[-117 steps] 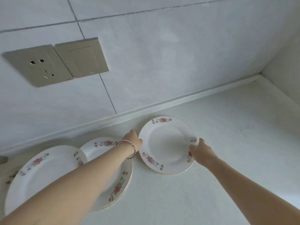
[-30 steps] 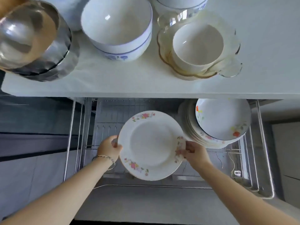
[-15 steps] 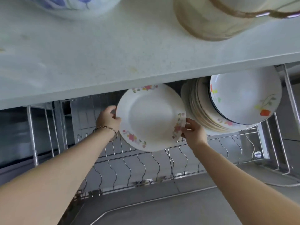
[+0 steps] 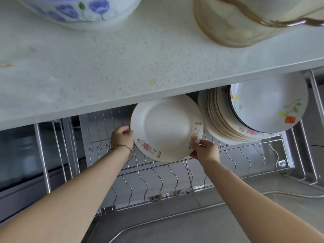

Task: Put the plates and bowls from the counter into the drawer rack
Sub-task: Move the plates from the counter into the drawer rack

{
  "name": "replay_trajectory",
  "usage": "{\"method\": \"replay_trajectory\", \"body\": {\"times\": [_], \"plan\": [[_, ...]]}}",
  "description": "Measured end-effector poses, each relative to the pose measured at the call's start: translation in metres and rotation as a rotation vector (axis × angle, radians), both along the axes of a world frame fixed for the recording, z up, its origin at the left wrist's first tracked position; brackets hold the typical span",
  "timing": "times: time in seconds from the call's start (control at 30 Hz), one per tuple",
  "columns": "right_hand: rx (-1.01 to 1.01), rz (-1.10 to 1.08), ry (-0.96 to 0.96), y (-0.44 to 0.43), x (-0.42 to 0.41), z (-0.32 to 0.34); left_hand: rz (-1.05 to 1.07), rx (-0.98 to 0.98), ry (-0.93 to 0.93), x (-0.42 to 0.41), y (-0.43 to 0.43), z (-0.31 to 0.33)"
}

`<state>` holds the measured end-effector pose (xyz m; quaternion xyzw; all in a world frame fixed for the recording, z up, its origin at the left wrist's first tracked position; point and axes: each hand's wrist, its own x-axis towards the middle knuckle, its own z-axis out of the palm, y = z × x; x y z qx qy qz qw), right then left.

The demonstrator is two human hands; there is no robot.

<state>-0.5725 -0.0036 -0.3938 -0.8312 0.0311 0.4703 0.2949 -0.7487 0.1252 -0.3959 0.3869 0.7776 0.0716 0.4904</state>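
Plate [image 4: 166,127] between both hands, over rack [image 4: 157,179]

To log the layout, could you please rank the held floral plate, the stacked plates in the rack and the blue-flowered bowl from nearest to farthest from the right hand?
1. Floral plate: gripped at its lower right rim by the right hand.
2. Stacked plates: up and to the right, in the rack.
3. Blue-flowered bowl: on the counter, far upper left.

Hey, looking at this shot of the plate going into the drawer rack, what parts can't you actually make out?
All in the head view:
- Top edge of the held plate: hidden under the counter edge.
- Plates behind the front one in the stacked plates: overlapped, count unclear.
- Blue-flowered bowl and amber glass dish: cut off by the frame's top.
- Left hand fingertips: behind the plate's rim.
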Motion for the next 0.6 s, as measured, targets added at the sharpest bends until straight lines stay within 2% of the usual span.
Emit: {"method": "replay_trajectory", "body": {"times": [0.3,0.4,0.53,0.6], "plan": [[-0.042,0.019,-0.106,-0.005,0.008,-0.008,0.078,-0.073,-0.112,0.001,-0.021,0.006],[-0.066,0.049,-0.146,-0.007,0.015,-0.011,0.009,-0.115,-0.1,0.002,-0.026,0.006],[-0.144,0.161,-0.039,-0.014,0.026,-0.01,-0.127,-0.159,-0.006,0.0,-0.03,0.01],[-0.183,0.257,0.013,-0.021,0.03,0.001,-0.259,-0.16,0.087,0.001,-0.032,0.023]]}}
